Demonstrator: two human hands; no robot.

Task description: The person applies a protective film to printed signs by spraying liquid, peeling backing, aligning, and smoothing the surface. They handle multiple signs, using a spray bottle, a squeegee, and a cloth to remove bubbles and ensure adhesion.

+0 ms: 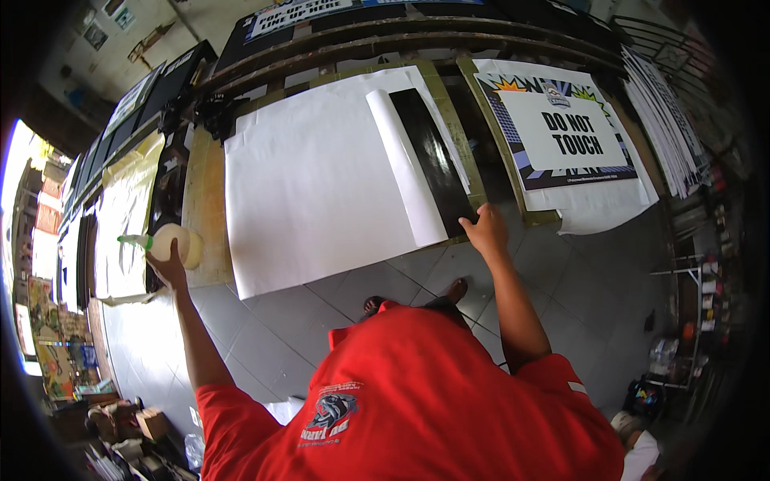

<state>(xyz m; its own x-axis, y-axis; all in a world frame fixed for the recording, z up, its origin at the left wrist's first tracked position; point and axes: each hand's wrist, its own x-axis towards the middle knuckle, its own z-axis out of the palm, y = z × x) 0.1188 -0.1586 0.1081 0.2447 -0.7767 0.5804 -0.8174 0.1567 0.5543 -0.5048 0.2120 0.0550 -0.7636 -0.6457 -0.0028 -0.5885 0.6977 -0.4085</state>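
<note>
My left hand [167, 268] is wrapped round a pale squeeze bottle [186, 244] with a green nozzle. The bottle is tilted, its nozzle pointing left, over the edge of a wooden board [202, 210]. My right hand [487, 232] is closed at the near right corner of a glossy black sheet [429, 148], thumb on its edge; the fingers' undersides are hidden. A large white sheet [313, 176] lies beside the black one, its right edge curled back in a roll [405, 172] along the black strip.
To the right, a printed sign [573, 132] rests on another board. A stack of sheets [662, 120] leans beyond it. At left lies a shiny yellowish sheet [124, 212]. Wooden rails [401, 36] run along the back. Grey floor tiles [321, 301] show below the boards.
</note>
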